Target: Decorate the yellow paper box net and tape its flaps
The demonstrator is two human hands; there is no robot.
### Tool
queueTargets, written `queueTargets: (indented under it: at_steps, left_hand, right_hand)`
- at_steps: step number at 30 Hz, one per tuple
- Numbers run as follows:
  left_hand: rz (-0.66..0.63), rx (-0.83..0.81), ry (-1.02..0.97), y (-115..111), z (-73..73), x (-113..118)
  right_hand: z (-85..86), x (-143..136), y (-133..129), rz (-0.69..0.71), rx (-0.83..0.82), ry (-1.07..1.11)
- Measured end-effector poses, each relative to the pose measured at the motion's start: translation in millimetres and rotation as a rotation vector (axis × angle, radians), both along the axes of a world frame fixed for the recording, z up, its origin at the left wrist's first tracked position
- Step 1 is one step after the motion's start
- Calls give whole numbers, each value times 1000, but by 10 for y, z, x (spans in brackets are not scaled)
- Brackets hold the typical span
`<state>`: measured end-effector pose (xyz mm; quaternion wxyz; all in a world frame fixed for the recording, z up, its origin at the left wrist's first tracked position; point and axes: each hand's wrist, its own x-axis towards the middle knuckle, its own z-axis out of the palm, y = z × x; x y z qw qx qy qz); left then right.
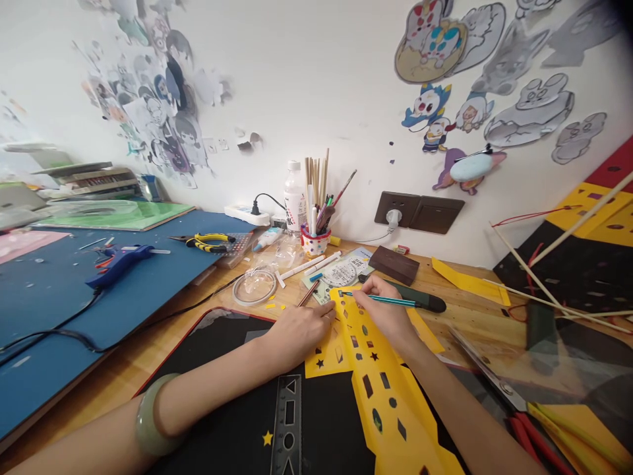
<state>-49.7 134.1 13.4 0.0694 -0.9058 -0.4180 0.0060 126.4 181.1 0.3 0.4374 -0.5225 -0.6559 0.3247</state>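
Note:
My right hand grips a thin teal pen-shaped tool with a dark end; its tip meets the top of a long folded strip of yellow card. Cut-out diamonds, stars and ovals run down the strip. My left hand is closed at the strip's upper left edge, fingertips against the card. Under and beside the strip lies another yellow card piece with a star hole. A clear shape-stencil ruler and a small yellow star rest on the black mat.
Large scissors with red and yellow handles lie to the right. Behind my hands stand a pen cup and a bottle. On the blue board at left are a glue gun and pliers. Sticks jut in at right.

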Motion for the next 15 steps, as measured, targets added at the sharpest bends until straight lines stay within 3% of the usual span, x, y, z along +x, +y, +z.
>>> queueTargets:
  at_steps: [15]
  left_hand:
    - [6, 2, -8, 1, -18, -3]
  right_hand:
    - [-50, 30, 23, 13, 9, 2]
